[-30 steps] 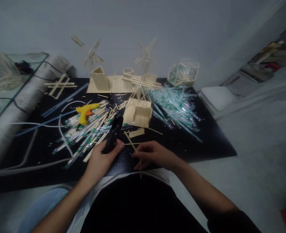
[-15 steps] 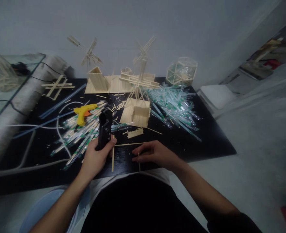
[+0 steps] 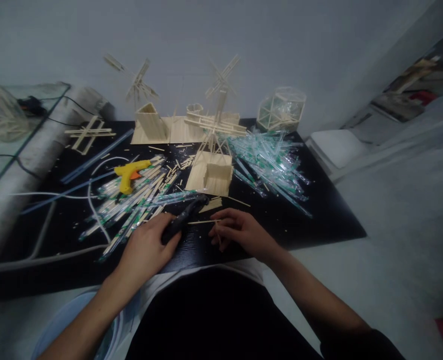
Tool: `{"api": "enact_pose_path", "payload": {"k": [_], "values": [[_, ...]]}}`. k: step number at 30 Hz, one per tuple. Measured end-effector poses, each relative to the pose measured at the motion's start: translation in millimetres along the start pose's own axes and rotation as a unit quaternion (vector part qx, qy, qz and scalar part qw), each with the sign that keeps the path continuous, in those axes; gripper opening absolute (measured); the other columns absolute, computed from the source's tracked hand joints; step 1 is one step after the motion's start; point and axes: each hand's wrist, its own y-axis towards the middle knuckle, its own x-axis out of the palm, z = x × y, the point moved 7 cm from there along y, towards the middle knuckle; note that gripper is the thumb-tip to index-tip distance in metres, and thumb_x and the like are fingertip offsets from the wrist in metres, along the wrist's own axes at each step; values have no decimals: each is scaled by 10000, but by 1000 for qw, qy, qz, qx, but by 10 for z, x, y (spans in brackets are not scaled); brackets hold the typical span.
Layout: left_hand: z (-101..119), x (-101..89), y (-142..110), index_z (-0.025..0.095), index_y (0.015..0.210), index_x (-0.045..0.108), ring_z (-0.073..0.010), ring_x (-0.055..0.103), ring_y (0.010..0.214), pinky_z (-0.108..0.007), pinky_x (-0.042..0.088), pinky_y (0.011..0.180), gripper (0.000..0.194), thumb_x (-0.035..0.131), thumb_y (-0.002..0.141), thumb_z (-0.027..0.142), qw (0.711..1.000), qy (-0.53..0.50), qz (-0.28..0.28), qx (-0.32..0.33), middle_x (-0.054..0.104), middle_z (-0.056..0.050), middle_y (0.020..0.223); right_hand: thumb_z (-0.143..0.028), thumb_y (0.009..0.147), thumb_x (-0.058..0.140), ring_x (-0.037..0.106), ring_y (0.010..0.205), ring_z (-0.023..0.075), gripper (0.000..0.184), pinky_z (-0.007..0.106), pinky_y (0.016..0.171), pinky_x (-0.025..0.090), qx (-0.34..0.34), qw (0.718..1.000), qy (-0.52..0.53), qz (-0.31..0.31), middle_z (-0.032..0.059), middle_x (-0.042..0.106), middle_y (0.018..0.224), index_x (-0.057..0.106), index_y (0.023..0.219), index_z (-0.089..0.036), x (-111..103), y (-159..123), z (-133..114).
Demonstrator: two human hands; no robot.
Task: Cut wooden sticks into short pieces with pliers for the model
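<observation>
My left hand (image 3: 146,248) is closed round a black cutter (image 3: 185,218), which lies tilted low over the black table (image 3: 319,220), its tip pointing right and away. My right hand (image 3: 240,231) rests on the table just right of it, fingers curled and pinching a thin wooden stick (image 3: 204,221) that lies across between the two hands. Short cut sticks (image 3: 210,204) lie just beyond. An open stick-built box (image 3: 210,173) stands behind them.
A yellow glue gun (image 3: 130,173) lies on a heap of wrapped chopsticks (image 3: 131,205) at left. Empty clear wrappers (image 3: 270,162) pile at right. Stick windmills (image 3: 217,107) and a wire-frame model (image 3: 281,109) stand at the back. White cables (image 3: 37,195) cross the left side.
My left hand has tipped the cutter from upright down toward the table. My right hand has moved slightly forward, and the stick now lies across between the hands.
</observation>
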Motion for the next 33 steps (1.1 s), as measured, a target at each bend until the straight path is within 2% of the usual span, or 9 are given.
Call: {"api": "enact_pose_path", "payload": {"k": [4,9,19,33], "values": [[77,10,-58,210,1018,623,-250,675,839,-333,499,712,184,513,897,294,994,100,-12,31,680,-75,976,-327,832,785,690,688,128,235,241,621,576,-22,1000,-4,-16,54,749,868,646,894,-148,53,-2,-52],[167,32,-63,201,1093,626,-271,672,857,-368,522,732,250,543,862,245,984,172,-38,35,665,-108,1057,-388,895,714,696,714,151,236,223,553,555,-46,998,-27,-31,43,718,845,668,933,-159,131,-46,-141],[241,65,-82,188,1101,632,-275,662,854,-396,529,774,264,560,848,212,981,181,-49,39,647,-120,1048,-428,911,667,640,585,121,286,204,486,520,-47,996,-82,1,18,691,731,707,829,-157,145,-77,-164],[262,81,-105,195,1079,621,-262,675,838,-356,521,726,240,547,852,211,984,166,-51,45,668,-101,1006,-278,927,577,546,501,95,212,191,467,467,-59,987,-145,33,-1,649,637,703,818,-145,129,-93,-187]]}}
